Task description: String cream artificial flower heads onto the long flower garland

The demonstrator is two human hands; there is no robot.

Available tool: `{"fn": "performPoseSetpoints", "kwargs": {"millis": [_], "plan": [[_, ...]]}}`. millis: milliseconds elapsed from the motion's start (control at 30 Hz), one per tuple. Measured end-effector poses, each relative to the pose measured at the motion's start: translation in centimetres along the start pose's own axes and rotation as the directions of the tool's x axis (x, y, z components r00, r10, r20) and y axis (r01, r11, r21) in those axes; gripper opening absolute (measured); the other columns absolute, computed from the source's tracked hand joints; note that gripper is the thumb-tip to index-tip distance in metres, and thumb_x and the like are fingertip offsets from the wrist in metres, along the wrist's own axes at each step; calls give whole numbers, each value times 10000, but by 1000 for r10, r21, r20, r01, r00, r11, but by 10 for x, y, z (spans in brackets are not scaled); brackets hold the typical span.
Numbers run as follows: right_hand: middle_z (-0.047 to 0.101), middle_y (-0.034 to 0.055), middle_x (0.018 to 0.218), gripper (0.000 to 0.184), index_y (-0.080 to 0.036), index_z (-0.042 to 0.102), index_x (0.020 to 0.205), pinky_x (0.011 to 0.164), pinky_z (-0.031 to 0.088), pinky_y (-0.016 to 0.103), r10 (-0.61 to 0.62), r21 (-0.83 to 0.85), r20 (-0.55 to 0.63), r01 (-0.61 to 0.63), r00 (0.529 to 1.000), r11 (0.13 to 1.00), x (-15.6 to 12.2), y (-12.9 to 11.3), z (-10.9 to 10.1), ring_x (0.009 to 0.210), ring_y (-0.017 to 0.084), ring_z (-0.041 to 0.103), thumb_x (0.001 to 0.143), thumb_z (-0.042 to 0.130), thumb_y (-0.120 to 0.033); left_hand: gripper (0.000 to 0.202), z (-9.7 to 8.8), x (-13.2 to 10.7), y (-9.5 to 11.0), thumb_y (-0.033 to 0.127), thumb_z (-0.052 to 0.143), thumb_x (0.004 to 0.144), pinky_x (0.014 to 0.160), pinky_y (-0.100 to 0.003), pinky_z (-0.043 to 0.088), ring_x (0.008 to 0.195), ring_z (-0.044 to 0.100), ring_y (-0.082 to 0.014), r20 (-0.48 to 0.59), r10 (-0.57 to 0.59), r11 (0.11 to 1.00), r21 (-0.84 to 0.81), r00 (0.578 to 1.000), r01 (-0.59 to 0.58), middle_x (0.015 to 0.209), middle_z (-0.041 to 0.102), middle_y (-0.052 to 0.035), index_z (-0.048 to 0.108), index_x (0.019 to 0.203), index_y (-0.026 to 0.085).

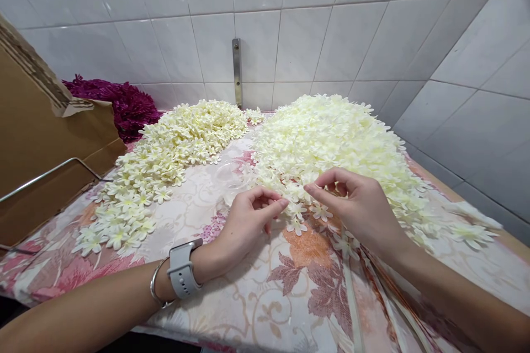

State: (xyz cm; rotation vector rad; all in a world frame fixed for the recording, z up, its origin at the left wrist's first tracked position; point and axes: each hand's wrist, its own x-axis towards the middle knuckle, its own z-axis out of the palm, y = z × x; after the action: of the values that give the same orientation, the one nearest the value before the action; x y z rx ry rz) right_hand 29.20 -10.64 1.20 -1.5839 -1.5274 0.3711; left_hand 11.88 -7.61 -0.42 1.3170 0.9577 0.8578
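Note:
My left hand [252, 219] is in a pinch, thumb against forefinger, above the middle of the flowered cloth [244, 292]. Facing it, my right hand [359, 205] pinches too, at the near edge of a big heap of pale cream-white artificial flowers [327, 135]. Whatever sits between either set of fingertips is too small to make out. A short gap separates the two hands. Just below that gap lie a few loose white flowers [297, 226]. A clear plastic roll or dish [229, 176] rests behind my left hand.
Another heap of yellowish-white flowers [194, 138] spreads on the left. Behind it is a dark purple bunch [124, 105], beside a cardboard box [53, 143] with a bent metal wire [41, 176]. Several ribbon-like strips [387, 298] run under my right forearm. A tiled wall [256, 38] closes the back.

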Motion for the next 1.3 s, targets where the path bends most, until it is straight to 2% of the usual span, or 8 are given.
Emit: {"fn": "performPoseSetpoints", "kwargs": {"millis": [233,467,633,800,967,1133,1200,1300], "plan": [[549,-17,596,271,-192,544,590,522,341,245,-62,123,250,32,966,992,-6,-5,5,558,116,448,725,669,-391,195,-1,-2,3,327,618,774,474,-195,341,510,451,-63,125,30,999,7,992,-31,643,574,6,698,722,157],[608,10,677,226,-200,653,704,515,359,257,-36,155,324,-15,945,988,-2,-7,0,563,128,480,788,583,-398,136,0,-1,4,270,624,746,480,-200,350,483,451,-62,71,-13,1000,29,997,11,597,530,28,647,694,146],[603,12,651,198,-201,638,706,474,335,261,18,33,103,-22,995,999,2,-3,-4,513,121,457,786,584,-375,140,0,0,2,259,598,766,471,-190,351,471,453,-58,39,-3,999,41,999,1,573,514,35,597,681,148],[615,32,671,165,-194,649,759,453,337,266,-27,-97,-17,25,999,995,6,1,-5,515,135,494,797,552,-321,131,-1,1,1,263,612,763,477,-185,387,483,469,-57,-14,2,1000,29,1000,-1,652,554,12,617,755,132],[673,71,913,217,-187,626,973,514,426,278,-222,-189,-73,205,972,960,6,7,0,634,161,585,816,478,-205,203,0,0,-4,271,563,804,551,-235,472,617,552,-115,13,97,988,120,995,-98,914,643,-70,674,926,152],[666,78,963,183,-197,604,889,697,494,328,-348,-250,-66,322,935,913,10,15,3,825,200,633,831,435,-160,284,-2,-7,-3,285,503,851,676,-286,478,719,583,-162,81,249,900,349,965,-262,897,678,-72,676,1060,200],[665,73,935,168,-206,597,843,739,491,344,-389,-282,-66,357,919,890,12,18,3,876,213,631,828,437,-159,271,-2,-10,2,294,520,843,705,-278,469,788,601,-173,115,281,882,361,953,-304,956,679,-76,682,1040,203],[666,74,907,156,-212,589,818,739,482,355,-429,-331,-94,378,898,865,14,21,2,859,219,632,823,440,-166,263,-2,-13,8,343,561,814,640,-251,463,727,603,-164,191,234,912,296,953,-284,803,664,-52,666,1004,195]]}}
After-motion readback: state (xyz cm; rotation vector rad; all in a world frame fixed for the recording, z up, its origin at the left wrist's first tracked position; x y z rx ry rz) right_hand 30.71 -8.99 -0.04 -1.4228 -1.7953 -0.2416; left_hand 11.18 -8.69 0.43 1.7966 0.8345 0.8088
